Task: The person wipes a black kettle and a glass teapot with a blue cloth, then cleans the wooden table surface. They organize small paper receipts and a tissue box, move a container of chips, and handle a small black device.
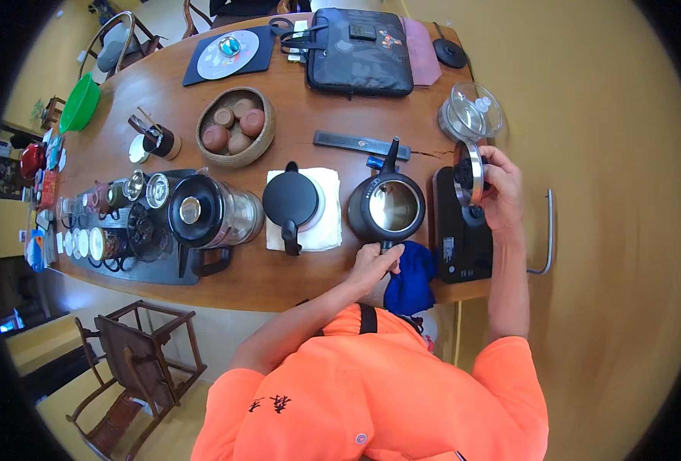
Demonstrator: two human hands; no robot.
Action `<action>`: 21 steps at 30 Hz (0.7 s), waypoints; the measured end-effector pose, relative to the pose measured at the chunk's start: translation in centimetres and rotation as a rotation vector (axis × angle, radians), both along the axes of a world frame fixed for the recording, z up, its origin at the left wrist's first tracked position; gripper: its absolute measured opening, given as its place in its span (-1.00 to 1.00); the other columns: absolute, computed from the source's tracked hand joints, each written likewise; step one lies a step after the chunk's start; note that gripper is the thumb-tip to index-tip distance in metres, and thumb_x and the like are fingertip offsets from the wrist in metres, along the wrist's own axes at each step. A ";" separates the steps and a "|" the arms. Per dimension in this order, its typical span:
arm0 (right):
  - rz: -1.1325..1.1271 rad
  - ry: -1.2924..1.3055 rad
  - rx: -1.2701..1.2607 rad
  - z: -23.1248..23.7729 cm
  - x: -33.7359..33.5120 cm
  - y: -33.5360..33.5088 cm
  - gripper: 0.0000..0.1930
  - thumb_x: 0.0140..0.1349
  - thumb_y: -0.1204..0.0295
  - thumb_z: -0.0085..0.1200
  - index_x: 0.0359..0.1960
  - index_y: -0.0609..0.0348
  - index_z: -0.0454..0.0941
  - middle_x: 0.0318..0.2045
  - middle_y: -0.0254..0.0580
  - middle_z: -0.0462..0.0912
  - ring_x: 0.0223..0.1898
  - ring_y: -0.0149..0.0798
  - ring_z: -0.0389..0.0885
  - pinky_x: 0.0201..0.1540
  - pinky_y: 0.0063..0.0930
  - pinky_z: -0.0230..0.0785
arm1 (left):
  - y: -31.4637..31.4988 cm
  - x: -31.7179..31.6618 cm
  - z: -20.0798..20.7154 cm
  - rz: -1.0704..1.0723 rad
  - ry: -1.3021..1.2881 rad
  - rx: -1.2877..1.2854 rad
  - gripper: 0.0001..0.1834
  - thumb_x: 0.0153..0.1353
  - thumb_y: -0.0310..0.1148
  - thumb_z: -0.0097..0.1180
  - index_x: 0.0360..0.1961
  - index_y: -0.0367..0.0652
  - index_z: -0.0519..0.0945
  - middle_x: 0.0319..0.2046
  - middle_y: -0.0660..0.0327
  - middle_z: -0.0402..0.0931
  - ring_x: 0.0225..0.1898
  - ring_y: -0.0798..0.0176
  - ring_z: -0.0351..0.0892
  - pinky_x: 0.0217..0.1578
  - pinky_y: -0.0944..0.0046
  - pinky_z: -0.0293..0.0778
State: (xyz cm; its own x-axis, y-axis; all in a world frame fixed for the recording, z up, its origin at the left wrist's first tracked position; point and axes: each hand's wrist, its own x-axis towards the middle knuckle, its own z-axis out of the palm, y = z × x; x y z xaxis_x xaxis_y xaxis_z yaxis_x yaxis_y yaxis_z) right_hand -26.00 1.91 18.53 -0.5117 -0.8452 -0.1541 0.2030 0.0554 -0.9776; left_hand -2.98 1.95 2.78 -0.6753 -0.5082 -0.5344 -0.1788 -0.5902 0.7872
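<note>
A black long-spouted kettle (365, 223) has its top uncovered, and its bare steel inside shows. My left hand (375, 265) is closed round the kettle's handle at the near side. I cannot tell whether the kettle rests on the table or is slightly raised. In my right hand (503, 184) is a round metal kettle lid (476, 170) with a black knob, held tilted on edge above a flat black electric heating base (463, 250). A dark blue cloth (411, 283) lies at the table edge beside my left hand.
Left of the kettle, a black-lidded pot (288, 198) stands on a white towel (327, 230). Further left are a glass kettle (237, 215) and several cups on a dark tray (148, 273). A glass bowl (467, 115), a woven basket (267, 142) and a black bag (360, 65) sit farther back.
</note>
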 end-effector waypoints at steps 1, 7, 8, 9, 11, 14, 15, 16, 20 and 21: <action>-0.039 -0.078 -0.008 -0.7 0.1 0.4 -0.83 0.13 0.51 -0.05 -0.24 0.21 0.52 -0.47 -0.36 0.57 -0.60 -0.59 0.47 -0.63 -0.71 0.28 | 0.1 0.0 -0.2 0.008 0.005 -0.007 -0.58 0.30 -0.11 0.09 -0.60 -0.18 0.59 -0.62 0.24 0.57 -0.64 0.49 0.37 -0.62 0.45 0.20; -0.104 -0.305 -0.073 -4.0 0.0 2.9 -0.69 0.15 0.45 -0.03 -0.09 0.34 0.51 -0.31 -0.21 0.65 -0.42 -0.46 0.63 -0.48 -0.63 0.50 | -0.2 0.3 0.0 -0.043 -0.007 0.019 -0.60 0.32 -0.14 0.07 -0.56 -0.18 0.59 -0.58 0.25 0.57 -0.50 0.44 0.52 -0.48 0.44 0.34; -0.112 -0.329 -0.081 -4.4 0.0 3.2 -0.68 0.15 0.44 -0.02 -0.08 0.35 0.51 -0.30 -0.19 0.66 -0.40 -0.44 0.64 -0.44 -0.61 0.53 | -0.1 0.3 -0.4 -0.052 -0.021 0.017 -0.61 0.33 -0.14 0.07 -0.55 -0.19 0.59 -0.57 0.25 0.58 -0.48 0.43 0.54 -0.45 0.43 0.36; -0.115 -0.353 -0.091 -4.6 0.0 3.3 -0.67 0.15 0.43 -0.02 -0.07 0.35 0.51 -0.28 -0.18 0.66 -0.37 -0.43 0.65 -0.40 -0.59 0.55 | -0.1 0.3 -0.5 -0.057 -0.035 0.013 -0.61 0.33 -0.14 0.07 -0.55 -0.19 0.60 -0.56 0.24 0.58 -0.46 0.42 0.56 -0.42 0.43 0.38; -0.087 -0.386 -0.108 -5.2 0.0 3.6 -0.65 0.14 0.42 0.01 -0.06 0.36 0.51 -0.28 -0.17 0.66 -0.33 -0.41 0.66 -0.31 -0.55 0.57 | -0.2 0.5 -0.5 -0.075 -0.045 0.022 -0.61 0.34 -0.14 0.06 -0.53 -0.19 0.60 -0.55 0.25 0.59 -0.44 0.42 0.56 -0.39 0.42 0.39; -0.092 -0.419 -0.091 -5.5 0.3 3.7 -0.65 0.14 0.40 0.02 -0.07 0.35 0.52 -0.27 -0.18 0.66 -0.31 -0.40 0.66 -0.28 -0.54 0.57 | -0.2 0.5 -0.4 -0.070 -0.046 0.044 -0.62 0.35 -0.15 0.05 -0.51 -0.20 0.61 -0.55 0.25 0.58 -0.45 0.41 0.55 -0.38 0.41 0.39; -0.092 -0.434 -0.094 -5.6 0.5 3.7 -0.66 0.14 0.41 0.02 -0.07 0.35 0.52 -0.28 -0.18 0.66 -0.32 -0.40 0.66 -0.28 -0.54 0.57 | -0.3 0.4 -0.2 -0.062 -0.042 0.054 -0.62 0.34 -0.16 0.06 -0.50 -0.21 0.62 -0.55 0.25 0.58 -0.45 0.41 0.55 -0.38 0.41 0.39; -0.092 -0.450 -0.096 -5.7 0.6 3.6 -0.66 0.14 0.41 0.02 -0.07 0.34 0.52 -0.28 -0.18 0.66 -0.32 -0.40 0.66 -0.28 -0.53 0.57 | -0.3 0.4 0.0 -0.059 -0.038 0.063 -0.63 0.34 -0.17 0.05 -0.51 -0.21 0.60 -0.55 0.25 0.58 -0.46 0.41 0.54 -0.38 0.41 0.38; -0.106 -0.455 -0.105 -6.1 0.8 3.9 -0.67 0.16 0.43 -0.01 -0.06 0.33 0.53 -0.26 -0.20 0.66 -0.28 -0.41 0.66 -0.22 -0.56 0.56 | -0.5 0.3 1.7 -0.014 -0.004 0.057 -0.66 0.30 -0.20 0.09 -0.55 -0.19 0.56 -0.60 0.26 0.55 -0.54 0.47 0.46 -0.49 0.44 0.32; -0.124 -0.441 -0.107 -6.0 1.0 4.1 -0.67 0.16 0.43 -0.01 -0.06 0.33 0.53 -0.26 -0.20 0.67 -0.27 -0.42 0.66 -0.20 -0.56 0.55 | -0.5 0.4 1.8 0.004 0.009 0.047 -0.67 0.28 -0.20 0.11 -0.56 -0.18 0.54 -0.62 0.27 0.54 -0.57 0.49 0.44 -0.54 0.45 0.30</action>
State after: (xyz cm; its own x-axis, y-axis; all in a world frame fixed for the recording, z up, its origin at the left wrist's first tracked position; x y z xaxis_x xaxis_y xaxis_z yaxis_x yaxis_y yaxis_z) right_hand -24.96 6.01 12.57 -0.5150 -0.8047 -0.2953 0.5991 -0.0915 -0.7955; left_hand -2.54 1.47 4.58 -0.6779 -0.4855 -0.5520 -0.1694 -0.6275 0.7600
